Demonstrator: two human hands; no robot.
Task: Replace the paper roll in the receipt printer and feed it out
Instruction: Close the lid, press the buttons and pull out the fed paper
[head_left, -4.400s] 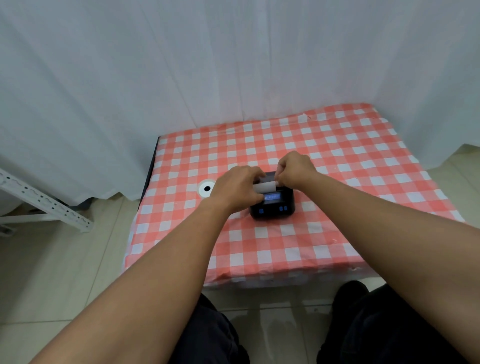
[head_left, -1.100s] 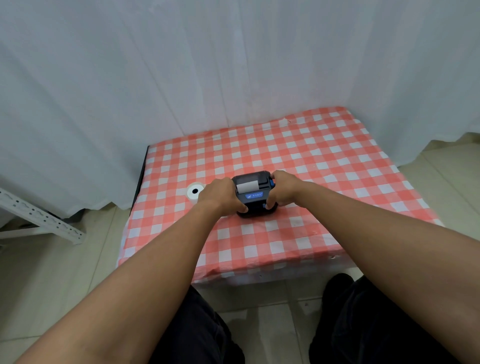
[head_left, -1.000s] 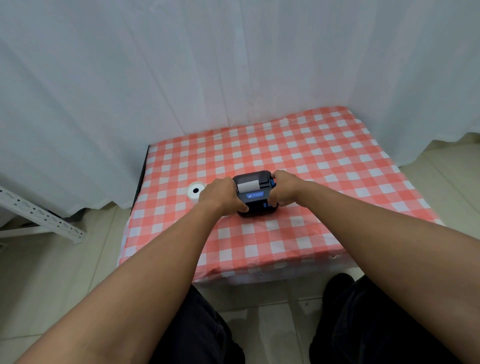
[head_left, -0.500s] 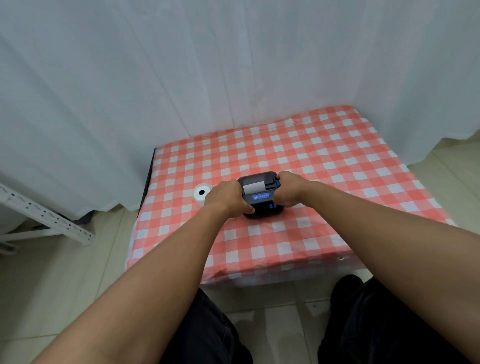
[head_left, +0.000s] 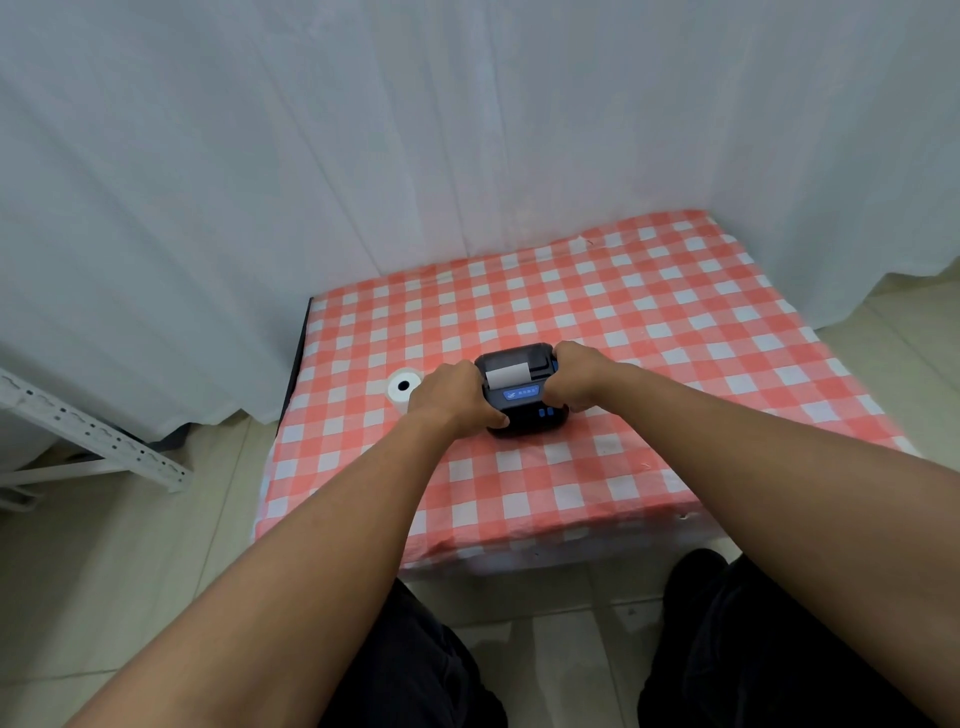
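A small black receipt printer (head_left: 522, 402) with a blue label and blue buttons sits on the checked table. Its lid is down and a short white strip of paper (head_left: 506, 374) lies out of the slot on top. My left hand (head_left: 454, 395) grips the printer's left side, thumb at its front corner. My right hand (head_left: 576, 382) grips its right side. A second white paper roll (head_left: 403, 385) stands on end just left of my left hand, apart from the printer.
The low table (head_left: 675, 322) has a red-and-white checked cloth and stands against a white curtain (head_left: 415, 130). A white perforated metal rail (head_left: 88, 431) lies on the tiled floor at left. My dark-trousered knees (head_left: 727, 649) are below the table's near edge.
Earlier both hands pinched the paper strip over the printer. Now they hold the printer's two sides with the lid down. In the last second only the camera view shifted slightly.
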